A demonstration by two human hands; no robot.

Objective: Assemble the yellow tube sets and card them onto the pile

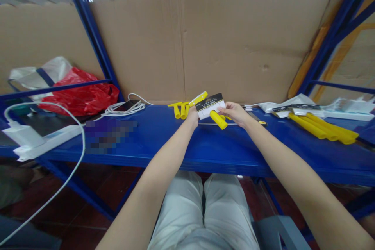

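My left hand (192,118) is closed on the lower left edge of a black-and-white printed card (209,105). My right hand (233,113) pinches the card's right side, its fingers beside a thick yellow handle (219,120) that sticks out below the card toward me. Whether the handle's tool head sits inside the card cannot be made out. Just left of the card lie several yellow T-shaped tools (177,111) on the blue table, one partly behind my left hand. A thin tool with a yellow tip (262,123) lies right of my right hand.
On the right are several yellow handles (325,128) with black-and-white cards (306,110) and a white power strip (348,114). At left stand a red plastic bag (83,91), a coiled white cable (124,108) and a charger (25,134) with a looping cord. Cardboard (234,47) walls the back.
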